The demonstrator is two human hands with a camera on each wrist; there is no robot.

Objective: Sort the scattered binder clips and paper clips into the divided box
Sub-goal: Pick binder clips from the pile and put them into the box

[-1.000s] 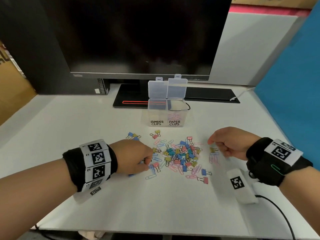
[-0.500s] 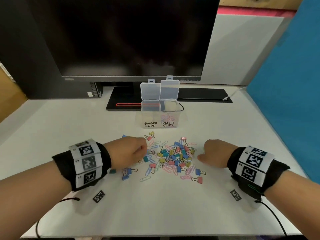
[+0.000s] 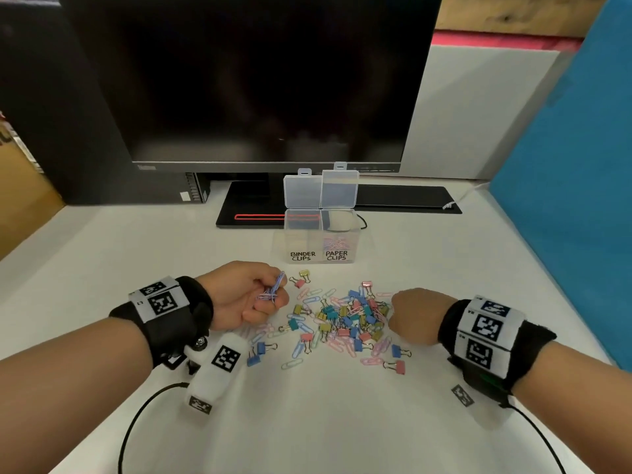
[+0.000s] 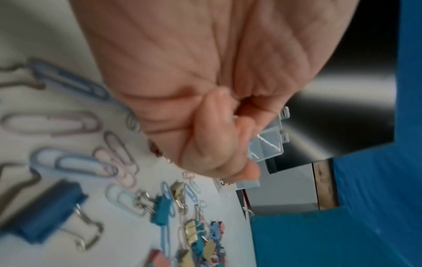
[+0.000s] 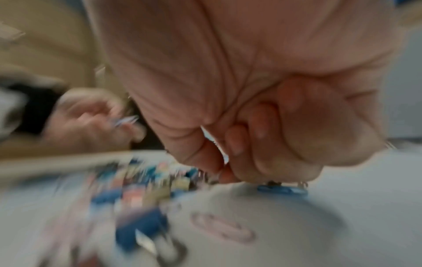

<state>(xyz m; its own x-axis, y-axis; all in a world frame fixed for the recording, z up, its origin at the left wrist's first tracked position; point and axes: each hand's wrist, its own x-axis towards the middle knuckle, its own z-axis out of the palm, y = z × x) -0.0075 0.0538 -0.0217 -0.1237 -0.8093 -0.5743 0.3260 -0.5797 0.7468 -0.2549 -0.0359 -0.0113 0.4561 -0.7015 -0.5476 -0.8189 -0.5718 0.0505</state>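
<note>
Clips (image 3: 345,319), binder and paper kinds mixed, lie scattered on the white table (image 3: 136,254) before the divided box (image 3: 321,246), lids up (paper-clip side holds pink and blue ones; binder side unclear). Left hand (image 3: 241,295) pinches a bunch of paper clips (image 3: 273,290). Right hand (image 3: 415,316) sits curled at the heap's edge; whether it holds anything, I cannot tell.

Right hand (image 5: 262,112), curled, fingertips touching a blue clip (image 5: 282,190) (blurred) on the table (image 5: 354,234).
</note>
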